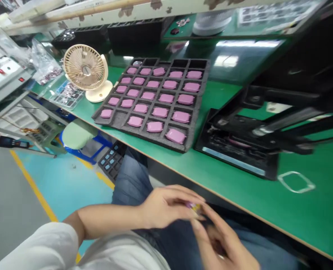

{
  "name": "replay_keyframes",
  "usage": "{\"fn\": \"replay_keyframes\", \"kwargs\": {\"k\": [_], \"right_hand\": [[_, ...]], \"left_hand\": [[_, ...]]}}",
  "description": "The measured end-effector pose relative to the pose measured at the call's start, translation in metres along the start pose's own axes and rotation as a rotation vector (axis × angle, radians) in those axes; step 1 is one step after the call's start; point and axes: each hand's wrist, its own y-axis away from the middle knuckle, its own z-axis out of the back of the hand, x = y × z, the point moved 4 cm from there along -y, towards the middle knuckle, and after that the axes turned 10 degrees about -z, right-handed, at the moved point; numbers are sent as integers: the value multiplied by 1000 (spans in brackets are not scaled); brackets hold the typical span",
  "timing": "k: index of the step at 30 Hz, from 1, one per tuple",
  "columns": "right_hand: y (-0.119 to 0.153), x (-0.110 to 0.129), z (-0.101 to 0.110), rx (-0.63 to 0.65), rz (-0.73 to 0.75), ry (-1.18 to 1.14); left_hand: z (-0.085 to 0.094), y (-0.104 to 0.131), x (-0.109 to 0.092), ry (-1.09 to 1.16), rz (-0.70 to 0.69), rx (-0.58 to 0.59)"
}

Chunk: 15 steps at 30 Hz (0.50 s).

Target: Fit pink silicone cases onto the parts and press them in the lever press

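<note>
Two bare hands meet at lower centre of the frame, over the lap; the left hand (160,210) has its fingers drawn in narrow, thumb and fingertips closed on a small purple-and-yellow piece (193,206); the right hand (225,240) comes in from the lower right, its thumb and forefinger pinching at the same piece — blur and fingers hide its shape.

The step in hand looks like close two-handed fingertip work on that piece; the next move, as I judge it, calls for a light, steady pinch from both sides — one hand bracing while the other adjusts — since so small a part could slip towards the lap.

Outward from there, the green bench (309,221) slants across the frame; a clear outline frame (311,186) lies on it at right, just beside a black machine (236,162); at upper centre a dark compartment tray (140,136) holds many pink pieces (175,135), one to a pocket; a cream fan (86,70) stands at upper left, near the tray's far left side.
</note>
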Motion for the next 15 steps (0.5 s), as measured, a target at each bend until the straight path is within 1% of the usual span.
{"fn": "replay_keyframes", "kwargs": {"k": [2,4,5,7,10,13,15], "right_hand": [[-5,2,7,114,-45,-139],[-11,3,17,185,-100,-219],[-14,3,23,195,-128,-235],[-19,0,34,193,-173,-246],[-23,-5,47,150,-201,-255],[-18,-12,59,91,-258,-260],[-7,-17,72,26,-345,-211]], "left_hand": [[4,2,-1,94,117,-54],[9,0,-5,99,141,-89],[12,-2,-6,129,138,-96],[14,-8,-7,217,166,-66],[13,-13,-5,313,243,11],[11,-9,-2,303,288,45],[10,2,0,230,327,24]]}}
